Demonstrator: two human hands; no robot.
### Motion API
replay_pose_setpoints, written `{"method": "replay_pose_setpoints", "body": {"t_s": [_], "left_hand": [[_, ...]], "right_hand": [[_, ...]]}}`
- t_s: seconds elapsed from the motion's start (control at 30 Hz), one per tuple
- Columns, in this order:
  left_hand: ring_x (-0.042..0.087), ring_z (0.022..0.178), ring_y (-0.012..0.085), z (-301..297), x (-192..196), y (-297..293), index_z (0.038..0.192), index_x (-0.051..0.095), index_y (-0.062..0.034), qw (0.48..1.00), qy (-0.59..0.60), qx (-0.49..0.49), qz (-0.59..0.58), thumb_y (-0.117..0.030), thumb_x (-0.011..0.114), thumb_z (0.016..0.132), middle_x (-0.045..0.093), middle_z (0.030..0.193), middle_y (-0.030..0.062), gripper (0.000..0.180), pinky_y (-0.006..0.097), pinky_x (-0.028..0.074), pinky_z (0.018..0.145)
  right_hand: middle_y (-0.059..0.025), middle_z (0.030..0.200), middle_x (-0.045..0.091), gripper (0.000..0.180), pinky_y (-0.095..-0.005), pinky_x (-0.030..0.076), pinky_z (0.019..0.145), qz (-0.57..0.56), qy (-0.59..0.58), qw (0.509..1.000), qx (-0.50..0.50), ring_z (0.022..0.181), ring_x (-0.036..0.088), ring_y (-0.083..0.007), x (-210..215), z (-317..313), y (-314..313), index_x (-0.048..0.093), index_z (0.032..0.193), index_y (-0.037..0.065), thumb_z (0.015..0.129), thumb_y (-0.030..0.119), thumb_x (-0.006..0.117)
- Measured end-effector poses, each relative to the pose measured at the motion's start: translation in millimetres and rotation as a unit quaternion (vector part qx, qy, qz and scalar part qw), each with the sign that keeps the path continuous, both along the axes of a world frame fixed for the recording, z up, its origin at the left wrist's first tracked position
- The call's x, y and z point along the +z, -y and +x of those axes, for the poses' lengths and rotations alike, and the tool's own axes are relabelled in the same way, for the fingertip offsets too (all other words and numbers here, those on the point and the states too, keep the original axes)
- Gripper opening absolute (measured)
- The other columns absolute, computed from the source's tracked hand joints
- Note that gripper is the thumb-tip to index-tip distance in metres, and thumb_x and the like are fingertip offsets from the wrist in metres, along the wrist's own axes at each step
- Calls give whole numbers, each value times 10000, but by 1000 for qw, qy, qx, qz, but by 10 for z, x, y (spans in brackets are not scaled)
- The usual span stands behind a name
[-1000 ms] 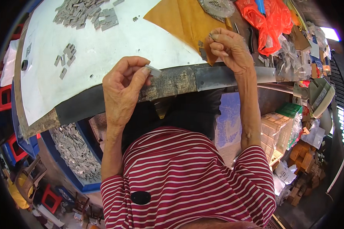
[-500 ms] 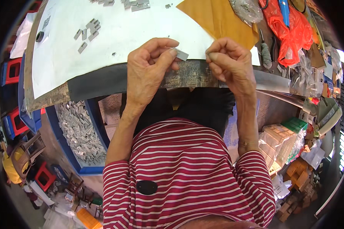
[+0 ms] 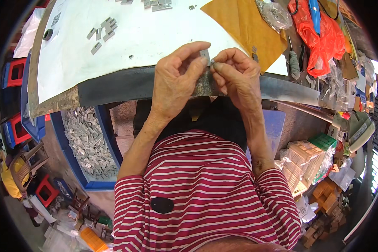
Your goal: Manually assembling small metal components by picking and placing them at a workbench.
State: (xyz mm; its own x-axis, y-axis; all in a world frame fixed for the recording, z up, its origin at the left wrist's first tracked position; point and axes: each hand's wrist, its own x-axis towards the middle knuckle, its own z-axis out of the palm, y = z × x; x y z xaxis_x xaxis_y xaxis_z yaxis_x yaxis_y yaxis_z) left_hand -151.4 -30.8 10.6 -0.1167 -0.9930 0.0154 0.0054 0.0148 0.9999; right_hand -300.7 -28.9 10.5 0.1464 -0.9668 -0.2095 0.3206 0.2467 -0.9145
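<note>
My left hand [image 3: 176, 77] is closed in a pinch around a small grey rectangular block [image 3: 205, 54], held above the table's front edge. Close by on its right, my right hand [image 3: 238, 75] pinches a tiny metal-looking piece [image 3: 213, 61] between thumb and forefinger, against or just beside the block. The piece's exact kind is too small to make out. Farther off to the left, several similar grey blocks [image 3: 108, 29] lie loose on the white sheet [image 3: 84, 50]. A small heap of tiny bits [image 3: 192, 7] sits on the sheet's far side.
Brown paper [image 3: 235, 25] covers the sheet's right part, with a clear bag of small bits [image 3: 277, 16] on it. Farther right are a red plastic bag [image 3: 323, 48] and a grey-handled tool [image 3: 294, 63]. Below left, a blue crate [image 3: 75, 161] holds many grey blocks.
My two hands have come together: the left moved rightward with the block, now turned more upright, and the right moved leftward, bringing the tiny piece to it.
</note>
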Motion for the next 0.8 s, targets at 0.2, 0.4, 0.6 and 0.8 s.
{"method": "replay_pose_setpoints", "body": {"t_s": [0.2,0.4,0.6,0.8], "left_hand": [[535,704,81,-47,-54,-22,1106,586,-43,1000,-25,-9,-9,-39,549,816,585,823,36,292,220,461,660],[537,694,73,-60,-7,-40,1012,599,-10,995,-84,3,47,-34,555,811,591,817,33,207,207,453,628],[539,688,63,-20,15,-51,944,608,6,998,-2,-17,54,-31,543,806,609,820,44,157,198,430,601],[535,638,87,-42,-28,-75,927,604,8,998,55,-4,-21,-40,554,798,602,731,53,146,221,440,595]], "right_hand": [[-67,651,565,70,-178,386,407,14,72,997,-38,507,510,-76,-63,50,-51,546,852,-49,791,-17,559],[-67,671,571,71,-179,390,402,5,75,996,-41,510,514,-76,-74,-7,-49,555,856,-45,789,-21,563],[-51,647,564,80,-164,382,403,-6,54,998,-31,502,505,-59,-44,-69,-45,570,860,-41,785,-12,576],[-25,592,542,70,-156,365,394,-11,-22,1000,-10,474,489,-46,-36,-93,-44,578,836,-27,767,-19,583]]}}
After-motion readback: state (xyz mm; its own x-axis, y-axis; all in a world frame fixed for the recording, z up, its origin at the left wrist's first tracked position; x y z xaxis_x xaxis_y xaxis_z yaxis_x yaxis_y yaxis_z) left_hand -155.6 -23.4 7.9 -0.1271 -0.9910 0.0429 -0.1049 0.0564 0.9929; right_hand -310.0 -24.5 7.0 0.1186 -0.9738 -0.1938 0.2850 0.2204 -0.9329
